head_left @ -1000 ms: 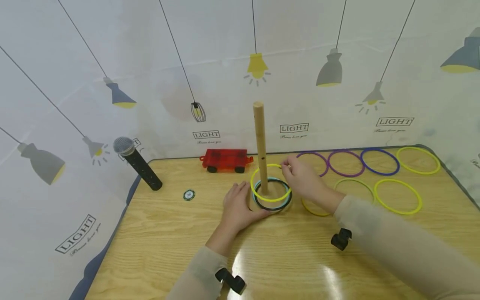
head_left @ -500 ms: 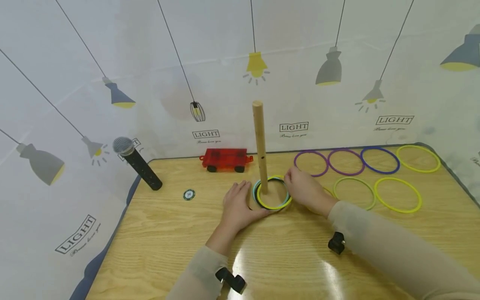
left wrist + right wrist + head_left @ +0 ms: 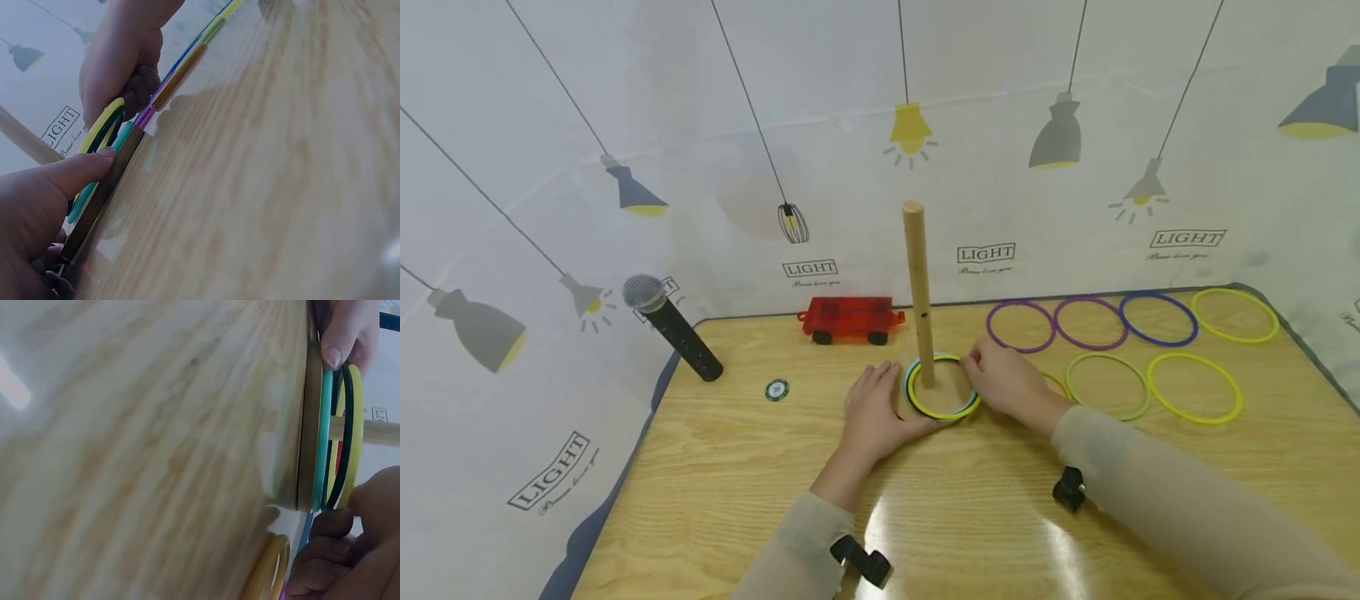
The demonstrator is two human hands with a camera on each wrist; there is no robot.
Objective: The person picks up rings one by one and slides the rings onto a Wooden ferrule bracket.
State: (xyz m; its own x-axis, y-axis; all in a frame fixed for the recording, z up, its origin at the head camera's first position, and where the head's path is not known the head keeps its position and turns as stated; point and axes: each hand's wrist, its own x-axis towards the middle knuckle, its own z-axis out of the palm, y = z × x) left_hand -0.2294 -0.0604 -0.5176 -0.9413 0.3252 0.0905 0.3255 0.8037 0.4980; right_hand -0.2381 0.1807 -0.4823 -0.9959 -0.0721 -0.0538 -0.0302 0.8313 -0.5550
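An upright wooden post (image 3: 919, 292) rises from a low wooden base (image 3: 309, 431) on the table. Around the post, a teal ring (image 3: 324, 437) lies on the base, with a black ring (image 3: 349, 425) and a yellow ring (image 3: 943, 416) above it, both tilted up on the right. My left hand (image 3: 876, 412) grips the base's left and front edge, its thumb (image 3: 94, 164) against the rim beside the teal ring. At the right side, my right hand (image 3: 1006, 379) pinches the yellow ring, the black one close by its fingers. Its fingertips are partly hidden in the head view.
Several loose rings lie to the right: purple (image 3: 1021, 326), blue (image 3: 1197, 321), green (image 3: 1148, 387) and yellow (image 3: 1240, 400) among them. A red toy wagon (image 3: 852, 318) stands behind left, a poker chip (image 3: 777, 390) and microphone (image 3: 679, 333) further left. A printed curtain (image 3: 865, 192) backs the table (image 3: 737, 492).
My right hand has lowered the yellow ring along the post onto the black and teal rings, coming slightly down and nearer. My left hand has stayed at the base.
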